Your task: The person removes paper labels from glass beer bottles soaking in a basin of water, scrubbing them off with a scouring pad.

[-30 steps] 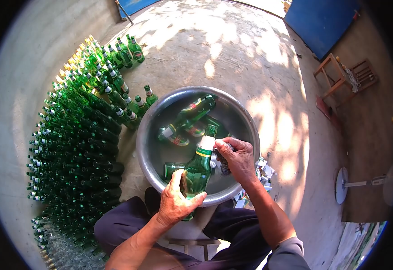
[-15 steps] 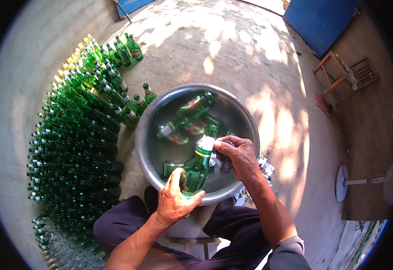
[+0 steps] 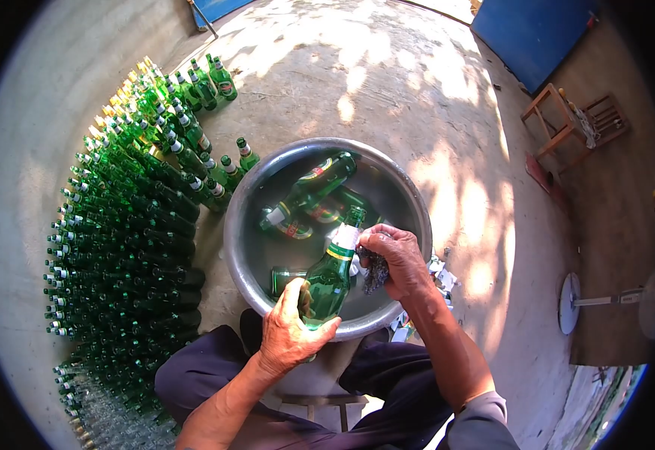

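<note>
My left hand (image 3: 290, 334) grips the lower body of a green glass bottle (image 3: 329, 274), held tilted over the near rim of a large metal basin (image 3: 237, 259). The bottle's neck carries a white label. My right hand (image 3: 393, 259) is closed on a dark scouring pad (image 3: 374, 271), pressed against the bottle's neck. Several more green bottles (image 3: 309, 187) lie in water inside the basin.
Many green bottles (image 3: 129, 225) lie and stand packed on the concrete floor to the left. Torn label scraps (image 3: 438, 274) lie right of the basin. A wooden stool (image 3: 567, 127), a blue panel (image 3: 534, 34) and a fan base (image 3: 570, 307) sit to the right.
My right hand with the pad has shifted slightly up along the bottle's neck. The bottle and left hand have barely moved.
</note>
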Tool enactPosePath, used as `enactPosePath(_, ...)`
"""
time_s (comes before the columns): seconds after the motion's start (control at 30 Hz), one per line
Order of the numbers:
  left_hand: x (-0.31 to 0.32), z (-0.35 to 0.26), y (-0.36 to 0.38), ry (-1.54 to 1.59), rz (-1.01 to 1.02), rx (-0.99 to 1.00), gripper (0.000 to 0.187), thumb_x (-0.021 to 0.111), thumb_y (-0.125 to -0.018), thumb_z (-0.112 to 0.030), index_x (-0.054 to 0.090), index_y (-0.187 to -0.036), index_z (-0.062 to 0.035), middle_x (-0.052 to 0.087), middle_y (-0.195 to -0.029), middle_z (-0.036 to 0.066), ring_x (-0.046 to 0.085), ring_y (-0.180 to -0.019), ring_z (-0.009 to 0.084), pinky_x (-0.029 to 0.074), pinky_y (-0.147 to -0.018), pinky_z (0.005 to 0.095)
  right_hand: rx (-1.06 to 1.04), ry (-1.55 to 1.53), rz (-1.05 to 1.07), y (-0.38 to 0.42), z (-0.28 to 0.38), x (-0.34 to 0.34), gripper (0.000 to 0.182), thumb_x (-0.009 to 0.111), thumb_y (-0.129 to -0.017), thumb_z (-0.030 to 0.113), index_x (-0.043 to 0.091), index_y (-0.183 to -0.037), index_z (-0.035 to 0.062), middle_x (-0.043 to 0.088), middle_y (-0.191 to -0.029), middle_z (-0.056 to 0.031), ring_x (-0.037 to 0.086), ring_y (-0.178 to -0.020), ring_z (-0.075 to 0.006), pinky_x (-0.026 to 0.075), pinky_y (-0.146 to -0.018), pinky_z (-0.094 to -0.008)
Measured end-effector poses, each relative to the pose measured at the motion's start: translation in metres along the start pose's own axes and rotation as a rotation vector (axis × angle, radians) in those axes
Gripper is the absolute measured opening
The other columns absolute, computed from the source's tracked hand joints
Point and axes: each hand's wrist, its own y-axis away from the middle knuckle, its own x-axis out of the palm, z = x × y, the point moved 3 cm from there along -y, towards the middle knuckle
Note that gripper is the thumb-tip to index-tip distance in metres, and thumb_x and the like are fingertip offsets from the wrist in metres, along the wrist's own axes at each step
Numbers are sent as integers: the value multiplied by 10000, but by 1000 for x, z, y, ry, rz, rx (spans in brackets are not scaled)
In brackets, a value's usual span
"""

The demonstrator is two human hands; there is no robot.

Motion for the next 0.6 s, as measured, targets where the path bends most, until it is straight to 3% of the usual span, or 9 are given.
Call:
enactPosePath(0.13, 1, 5, 0, 117, 46, -47, 796, 885, -707, -237, 459, -1340, -9, 659, -1094, 131, 644, -981, 202, 524, -909, 354, 30, 21, -8, -1, 1, -1, 153, 754, -832, 128, 693, -876, -5, 644, -770, -41, 581, -662, -95, 460, -610, -242)
enactPosePath(0.23, 4, 11, -1, 206, 58, -74, 764, 874, -719, -207, 461, -1332, -11, 656, -1117, 116, 626, -1027, 186, 507, -938, 347, 40, 26, -14, -2, 1, -2, 155, 753, -826, 130, 692, -867, -7, 638, -763, -46, 577, -655, -100, 453, -602, -244)
enactPosePath(0.27, 4, 11, -1, 206, 59, -73, 764, 874, -719, -207, 461, -1332, -11, 656, -1117, 116, 626, -1027, 186, 507, -938, 347, 40, 25, -15, -3, 0, -4, 155, 753, -826, 130, 692, -867, -7, 638, -763, -46, 577, -655, -100, 453, -602, -244)
enactPosePath(0.33, 4, 12, -1, 241, 43, -85, 802, 889, -696, -289, 471, -1322, -13, 635, -1145, 208, 652, -1044, 332, 520, -928, 410, 32, 12, 17, -5, -3, -8, 127, 763, -848, 120, 683, -877, 26, 680, -795, -63, 615, -642, -111, 495, -594, -246)
enactPosePath(0.6, 3, 5, -3, 454, 96, -161, 707, 853, -747, -194, 475, -1312, 0, 631, -1174, 145, 619, -1075, 224, 495, -966, 368, 32, 30, -11, -5, -3, -10, 117, 754, -854, 118, 686, -871, 24, 684, -793, -69, 615, -621, -120, 498, -581, -255)
